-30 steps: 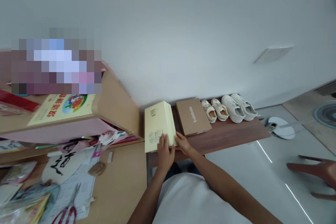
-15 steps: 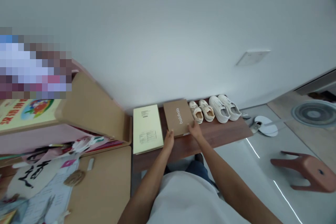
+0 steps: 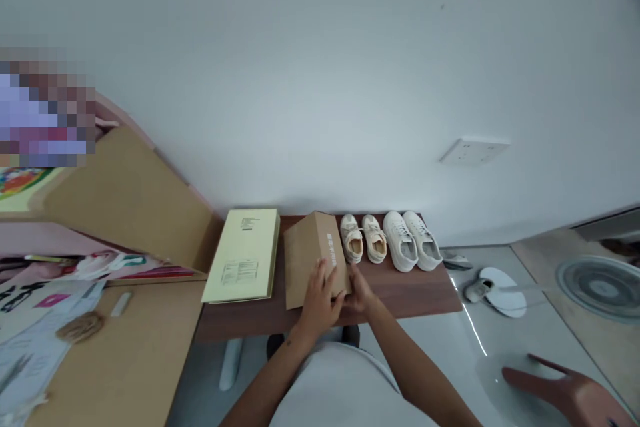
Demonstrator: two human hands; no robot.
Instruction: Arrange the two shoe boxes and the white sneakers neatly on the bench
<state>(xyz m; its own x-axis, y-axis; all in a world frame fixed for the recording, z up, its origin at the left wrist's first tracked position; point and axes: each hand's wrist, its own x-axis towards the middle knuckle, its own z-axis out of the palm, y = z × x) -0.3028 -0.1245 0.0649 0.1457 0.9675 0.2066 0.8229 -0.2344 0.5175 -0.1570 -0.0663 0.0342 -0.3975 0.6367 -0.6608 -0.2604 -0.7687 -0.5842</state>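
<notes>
Lower centre, left hand (image 3: 319, 299) and right hand (image 3: 361, 292) are grasping a tilted box (image 3: 309, 255); slipping is threatening the small shoes (image 3: 351, 232)!

Pale wall (image 3: 320, 80); glossy grey floor (image 3: 450, 347) with 1 reddish stool (image 3: 590, 400).

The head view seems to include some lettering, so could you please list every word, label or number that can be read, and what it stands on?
No text can be read with certainty.
Brown box: pale lettering, slanted and too blurred to quote.
Pale yellow box: two patches of dark print, too small to read.
White paper, far left: bold black marks, cut off and unreadable.
</notes>
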